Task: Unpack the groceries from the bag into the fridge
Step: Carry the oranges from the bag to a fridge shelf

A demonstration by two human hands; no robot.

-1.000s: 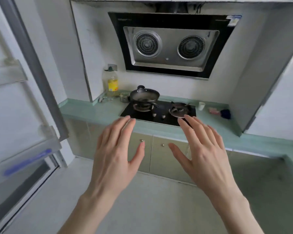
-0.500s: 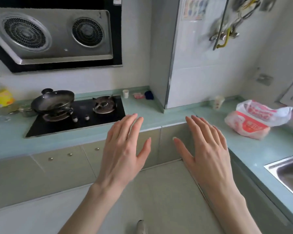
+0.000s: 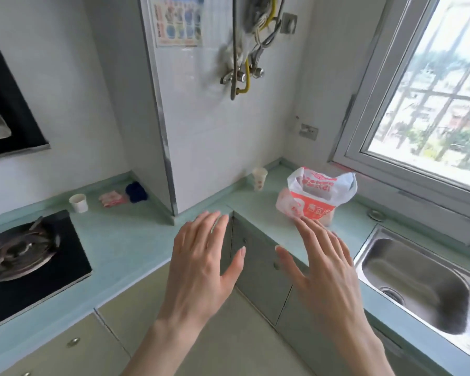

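- The bag point(image 3: 316, 198), white plastic with red print, stands on the counter point(image 3: 136, 240) under the window point(image 3: 429, 85), between a paper cup point(image 3: 259, 179) and the sink point(image 3: 418, 280). Its mouth gapes upward; its contents cannot be made out.
- Both hands are held out flat, fingers straight and spread, holding nothing. The left hand point(image 3: 201, 270) hangs over the counter's inner corner; the right hand point(image 3: 326, 264) is nearer the bag, its fingertips point(image 3: 300, 222) just short of the base.
- The step in hand looks like reaching for the bag.
- To do it well: steady the thin plastic with one hand at the rim or handles, and reach into the open mouth with the other.
- Lift items straight up, so the bag does not tip toward the sink.
- The fridge is not in view.
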